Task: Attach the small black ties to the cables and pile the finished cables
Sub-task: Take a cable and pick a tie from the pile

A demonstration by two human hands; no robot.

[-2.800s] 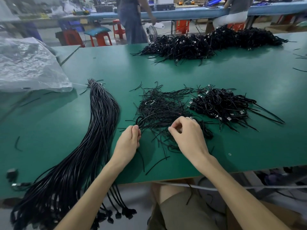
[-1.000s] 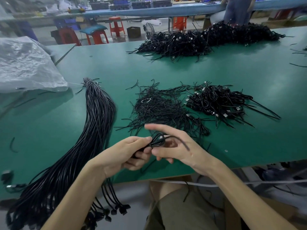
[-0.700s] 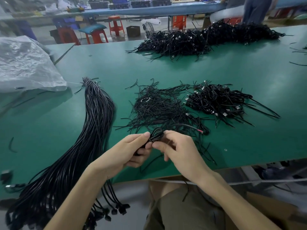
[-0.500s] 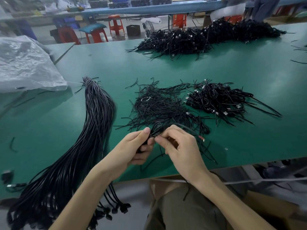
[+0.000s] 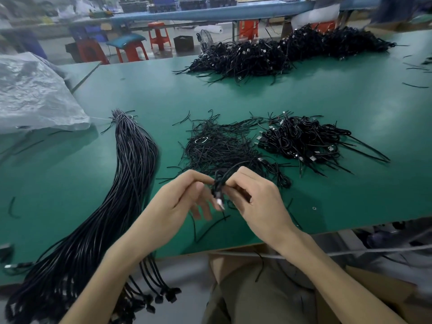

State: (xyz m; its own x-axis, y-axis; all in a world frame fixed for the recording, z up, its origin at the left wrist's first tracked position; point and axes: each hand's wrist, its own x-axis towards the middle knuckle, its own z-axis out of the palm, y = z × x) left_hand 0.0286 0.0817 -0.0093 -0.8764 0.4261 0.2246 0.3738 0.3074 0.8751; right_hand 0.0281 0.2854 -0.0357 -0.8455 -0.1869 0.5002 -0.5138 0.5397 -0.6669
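Note:
A coiled black cable (image 5: 218, 183) hangs between my two hands above the near part of the green table (image 5: 280, 99); its silver plug end points down. My left hand (image 5: 180, 202) pinches the coil with thumb and forefinger from the left. My right hand (image 5: 254, 197) pinches it from the right, fingers curled round the strands. Just beyond lies a loose heap of thin black ties (image 5: 219, 146). Right of that heap sits a pile of tied cables (image 5: 304, 141). A long bundle of straight black cables (image 5: 112, 195) runs down the left and hangs over the table edge.
A much larger heap of tied cables (image 5: 287, 52) lies at the far side of the table. A crumpled plastic sheet (image 5: 30, 94) covers the far left. Loose ties lie scattered near the front edge. Red stools and another bench stand beyond.
My hands have lifted off the tie heap with a coiled cable between them. Both hands now pinch it close together, and the plug end has swung down.

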